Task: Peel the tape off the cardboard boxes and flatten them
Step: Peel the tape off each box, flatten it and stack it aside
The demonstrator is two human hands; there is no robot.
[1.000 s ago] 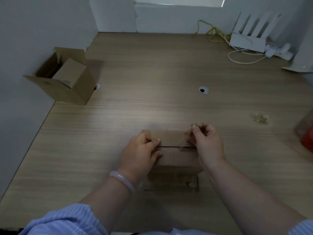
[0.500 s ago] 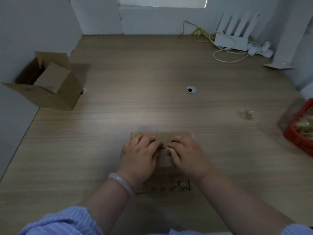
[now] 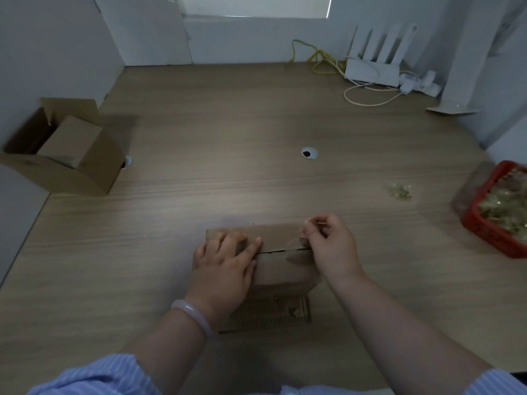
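A small brown cardboard box (image 3: pixel 281 238) stands on the wooden table in front of me, its two top flaps meeting at a dark seam. My left hand (image 3: pixel 225 265) lies on the box's left half with the fingers pressing down on the top. My right hand (image 3: pixel 328 243) is at the box's right end and pinches a thin clear strip of tape (image 3: pixel 296 240) that lifts off the seam there. A second cardboard box (image 3: pixel 65 149) with open flaps stands at the far left edge of the table.
A red basket (image 3: pixel 484 223) holding crumpled tape sits at the right edge, with a small tape wad (image 3: pixel 400 191) beside it. A white router (image 3: pixel 373 69) and cables lie at the back right. A cable hole (image 3: pixel 309 153) is mid-table. Flat corrugated cardboard (image 3: pixel 273 317) lies under the box.
Half a second ago both hands pressed together at the seam's middle. My right hand has since moved to the box's right end, pulling tape up. My left hand stays on the left half.
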